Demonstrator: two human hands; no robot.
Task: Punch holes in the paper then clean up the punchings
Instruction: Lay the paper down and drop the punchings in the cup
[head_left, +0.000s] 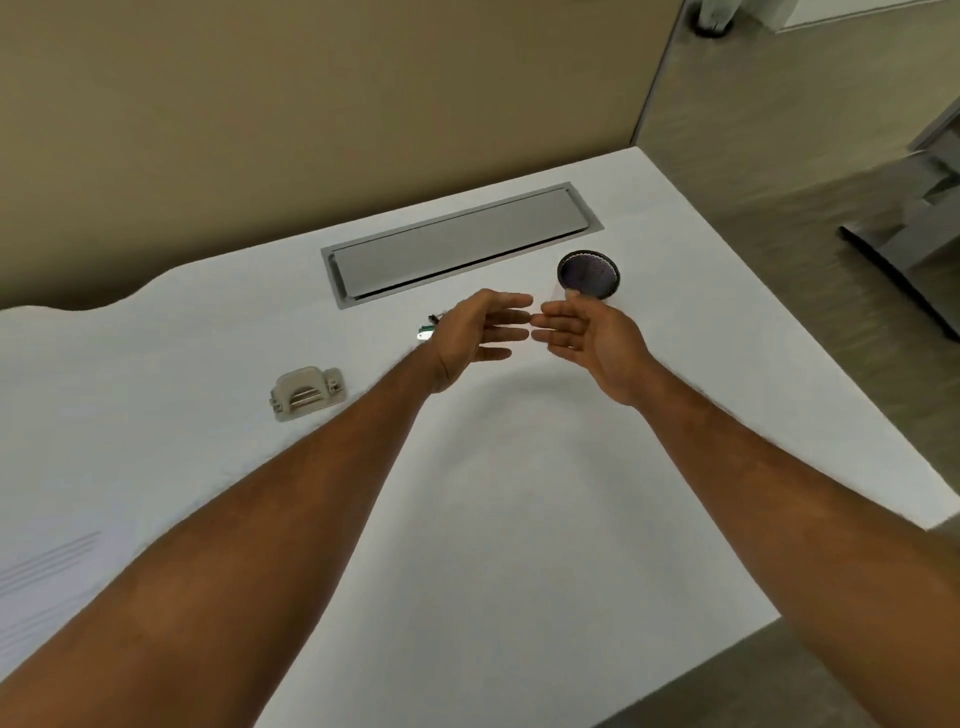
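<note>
A beige hole punch (306, 392) lies on the white desk (493, 519) to the left of my arms. My left hand (475, 335) and my right hand (584, 338) hover over the desk side by side, fingers spread and fingertips almost meeting, with nothing held in either. A black mesh cup (588, 274) stands just beyond my right hand. A stack of white paper (47, 571) shows faintly at the left edge. I cannot make out any punchings on the white surface.
A grey metal cable flap (457, 241) is set into the desk near the beige partition wall. A small green and black item (428, 330) lies just left of my left hand. The desk's right edge drops to a grey floor.
</note>
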